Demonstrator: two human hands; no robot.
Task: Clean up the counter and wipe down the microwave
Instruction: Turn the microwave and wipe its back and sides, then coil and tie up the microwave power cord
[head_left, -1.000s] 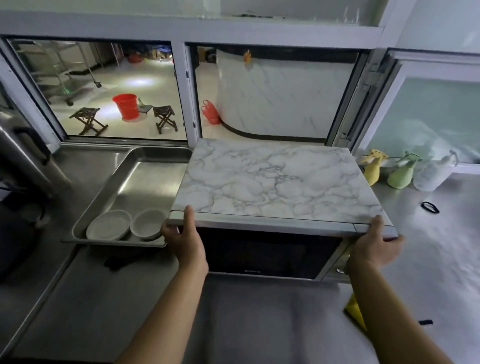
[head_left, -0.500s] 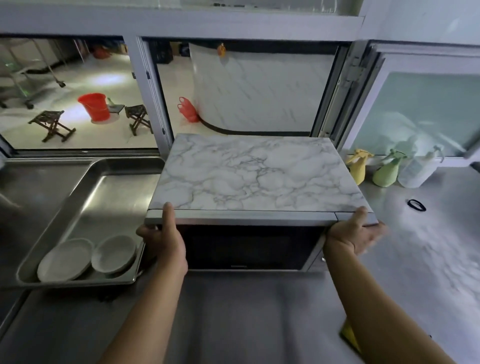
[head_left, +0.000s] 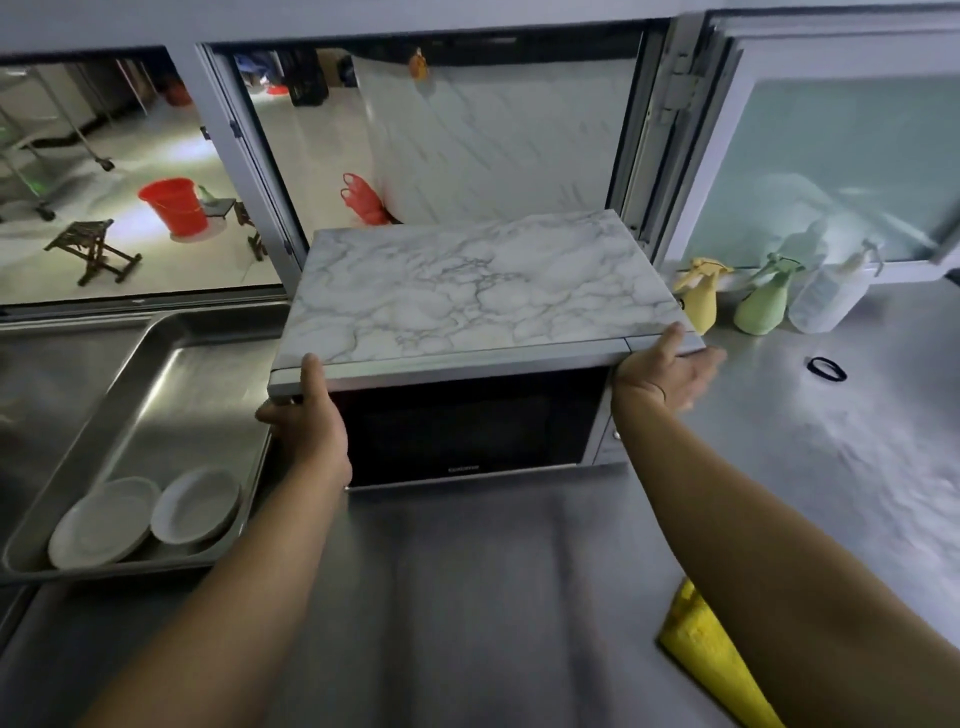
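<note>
At the tabletop's (head_left: 467, 597) left edge a steel tray (head_left: 156, 374) holds 2 white plates (head_left: 104, 522). The left hand (head_left: 306, 431) grips the microwave's (head_left: 467, 426) front left corner, the right hand (head_left: 662, 371) its front right corner, near the back edge. A yellow cloth (head_left: 706, 654) lies front right.
</note>
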